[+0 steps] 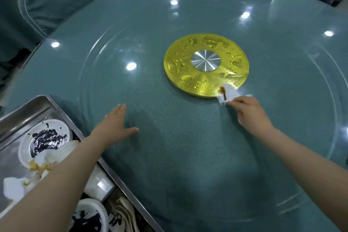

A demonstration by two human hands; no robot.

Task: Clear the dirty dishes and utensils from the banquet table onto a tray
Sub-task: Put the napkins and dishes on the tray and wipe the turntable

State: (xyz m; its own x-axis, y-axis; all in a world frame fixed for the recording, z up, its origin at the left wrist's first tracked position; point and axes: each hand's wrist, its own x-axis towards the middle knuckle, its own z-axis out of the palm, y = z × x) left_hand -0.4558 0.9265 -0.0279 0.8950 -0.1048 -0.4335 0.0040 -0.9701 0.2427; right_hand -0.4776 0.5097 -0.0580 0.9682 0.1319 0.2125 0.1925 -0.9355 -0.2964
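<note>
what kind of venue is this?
Probably a restaurant banquet room: a big round table with a glass turntable on a gold hub, fabric-covered chairs around it, and a steel tray of dirty plates at the edge.

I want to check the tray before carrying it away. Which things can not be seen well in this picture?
- Tray: head view, its left and bottom parts are cut by the frame edge.
- Plate: the left forearm covers its lower right.
- Cup: the same forearm hides part.
- Tissue: the right hand hides its near end.
- Left hand: touching the glass or above it, unclear.
</note>
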